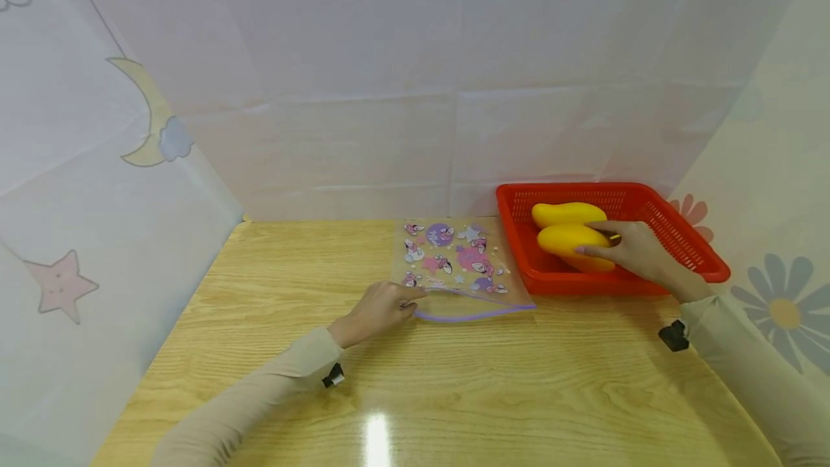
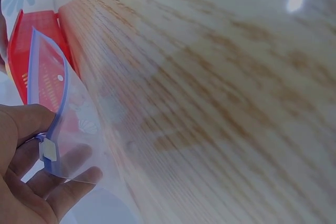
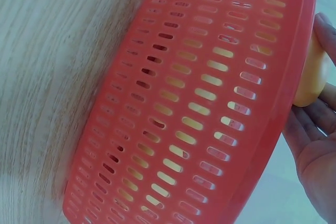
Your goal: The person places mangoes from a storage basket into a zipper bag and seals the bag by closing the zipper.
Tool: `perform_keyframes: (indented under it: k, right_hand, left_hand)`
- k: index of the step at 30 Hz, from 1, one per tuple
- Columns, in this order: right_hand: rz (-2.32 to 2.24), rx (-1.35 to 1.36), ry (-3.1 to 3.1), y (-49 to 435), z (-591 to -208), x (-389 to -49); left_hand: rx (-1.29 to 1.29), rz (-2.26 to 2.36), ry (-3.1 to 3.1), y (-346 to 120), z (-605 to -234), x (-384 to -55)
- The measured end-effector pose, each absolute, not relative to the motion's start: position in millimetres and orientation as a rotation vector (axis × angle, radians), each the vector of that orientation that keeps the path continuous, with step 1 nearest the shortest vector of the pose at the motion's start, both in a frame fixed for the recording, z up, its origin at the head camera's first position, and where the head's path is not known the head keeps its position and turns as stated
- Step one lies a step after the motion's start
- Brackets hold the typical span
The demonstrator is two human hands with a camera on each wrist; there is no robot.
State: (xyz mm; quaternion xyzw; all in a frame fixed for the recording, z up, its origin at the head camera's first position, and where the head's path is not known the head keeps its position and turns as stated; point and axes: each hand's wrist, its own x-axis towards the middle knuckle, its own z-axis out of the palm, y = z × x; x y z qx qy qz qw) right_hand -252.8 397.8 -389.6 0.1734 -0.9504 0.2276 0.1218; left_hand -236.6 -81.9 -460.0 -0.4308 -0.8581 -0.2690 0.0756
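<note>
A clear zip bag (image 1: pixel 473 265) printed with pink and purple cartoon figures lies flat, its purple-edged mouth parted toward me. My left hand (image 1: pixel 379 310) pinches the mouth's left corner, with the thumb beside the pale slider (image 2: pixel 49 150) in the left wrist view. To the right, my right hand (image 1: pixel 642 252) reaches into the red basket (image 1: pixel 541 282) and grips the nearer yellow mango (image 1: pixel 560 240) by its right end. Another yellow mango (image 1: pixel 567 212) lies just behind it. In the right wrist view, the basket's slotted wall hides most of the mango (image 3: pixel 314 72).
The wood-grain table (image 1: pixel 454 395) runs up to a pale cloth backdrop (image 1: pixel 363 143). The basket stands at the back right, close to the decorated right side cloth (image 1: pixel 746 215). Black wrist pieces (image 1: pixel 674 335) show under both sleeves.
</note>
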Motion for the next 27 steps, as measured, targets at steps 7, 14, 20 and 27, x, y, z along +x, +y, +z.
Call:
perform_keyframes:
  k: [7,14,20,27]
  right_hand:
    - [0.704,0.477,-2.770,395.4,-388.3,-250.6]
    - [0.727,0.505,-2.727,391.6,-385.9,-249.2]
    - [0.712,0.514,-2.692,389.9,-386.3,-249.2]
    - [0.735,0.512,-2.651,382.3,-385.3,-246.0]
  left_hand:
    - [-1.285,-0.823,-2.585,-82.0,-460.7,-236.9]
    - [-1.278,-0.826,-2.597,-82.3,-461.0,-237.4]
    - [-1.273,-0.823,-2.613,-82.6,-460.8,-237.8]
    - [-1.281,-0.839,-2.596,-82.3,-461.1,-238.1]
